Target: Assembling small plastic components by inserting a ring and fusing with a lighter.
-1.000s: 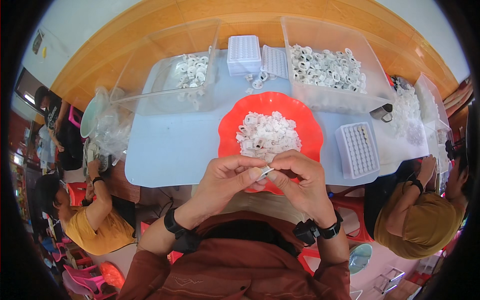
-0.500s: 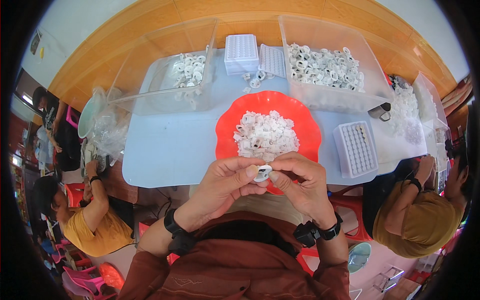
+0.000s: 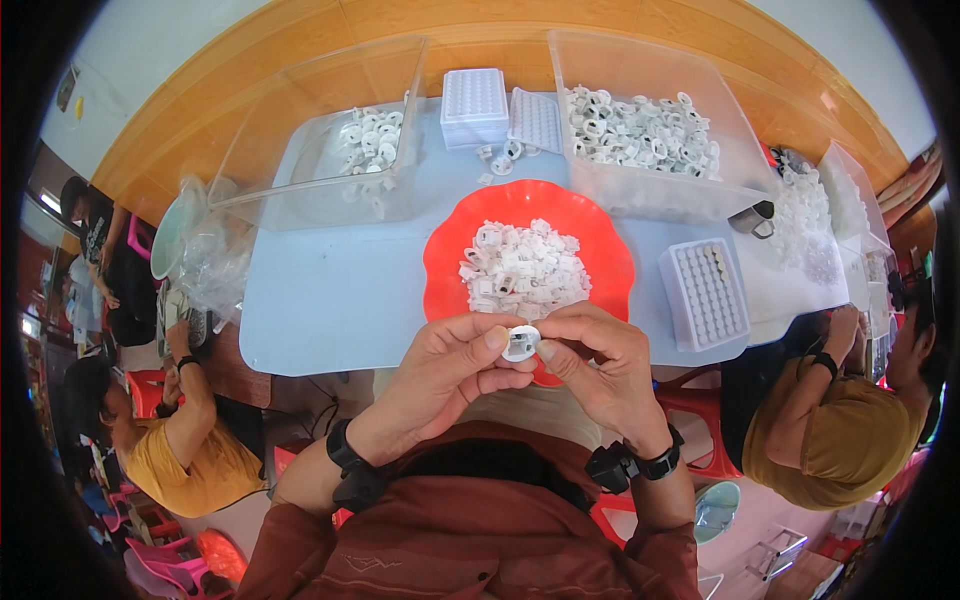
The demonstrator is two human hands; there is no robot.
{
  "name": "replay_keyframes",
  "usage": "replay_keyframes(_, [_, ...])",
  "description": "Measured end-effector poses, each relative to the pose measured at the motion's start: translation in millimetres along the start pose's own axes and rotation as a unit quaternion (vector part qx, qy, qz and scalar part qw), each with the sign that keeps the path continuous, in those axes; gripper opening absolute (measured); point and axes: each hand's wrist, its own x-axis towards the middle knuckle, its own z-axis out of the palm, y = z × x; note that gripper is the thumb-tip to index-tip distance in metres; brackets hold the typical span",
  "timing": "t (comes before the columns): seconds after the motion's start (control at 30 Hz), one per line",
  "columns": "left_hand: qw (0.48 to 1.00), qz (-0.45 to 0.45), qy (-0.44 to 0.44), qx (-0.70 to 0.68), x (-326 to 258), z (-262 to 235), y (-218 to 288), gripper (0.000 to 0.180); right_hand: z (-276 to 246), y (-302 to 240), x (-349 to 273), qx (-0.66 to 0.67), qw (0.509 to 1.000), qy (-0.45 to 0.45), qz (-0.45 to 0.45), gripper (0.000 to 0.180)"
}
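Observation:
A small round white plastic part (image 3: 521,343) with a grey recess is pinched between my two hands, just in front of the red dish. My left hand (image 3: 455,362) grips its left edge with thumb and fingers. On the opposite edge, the thumb and forefinger of my right hand (image 3: 598,362) are closed. Beyond my fingers, the wavy-rimmed red dish (image 3: 440,262) holds a heap of small white plastic pieces (image 3: 530,265). My fingertips overlap the dish's near rim.
Two clear bins, left (image 3: 290,188) and right (image 3: 660,200), hold white round parts. Stacked white trays stand at the back (image 3: 475,105) and right (image 3: 703,290). Several loose parts lie by the back trays. A metal cup (image 3: 755,220) is at right. Co-workers sit left (image 3: 195,450) and right (image 3: 835,430).
The round part has turned between my fingers, so its grey recess now faces up more. The whole view has shifted slightly; my hands stay in nearly the same place.

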Motion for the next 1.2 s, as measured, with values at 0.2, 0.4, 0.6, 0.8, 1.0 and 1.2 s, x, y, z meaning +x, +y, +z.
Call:
replay_keyframes(0.2, [1.000,0.002,-0.005,-0.004,0.1,0.8,-2.7,0.033,-0.4,3.2,-2.1,0.004,1.000,0.009,0.000,0.019])
replay_keyframes(0.4, [1.000,0.002,-0.021,-0.003,-0.1,0.9,-3.9,0.033,-1.2,1.6,-4.0,0.002,1.000,0.014,-0.004,0.019])
replay_keyframes(0.6, [1.000,0.008,-0.020,-0.005,-1.2,3.7,-6.3,0.032,-2.4,2.9,-7.3,0.004,1.000,0.017,-0.001,0.018])
replay_keyframes(0.8, [1.000,0.016,-0.016,-0.006,-2.2,5.4,-9.3,0.029,-2.8,3.0,-9.0,-0.003,1.000,0.017,-0.021,0.017])
replay_keyframes(1.0, [1.000,0.011,-0.022,0.002,-3.3,6.7,-9.7,0.027,-3.4,1.8,-12.6,-0.002,1.000,0.021,-0.010,0.017])
replay_keyframes(1.2, [1.000,0.008,-0.023,0.011,-3.7,11.3,-12.5,0.027,-7.1,0.9,-16.1,-0.021,0.999,0.027,-0.031,0.017])
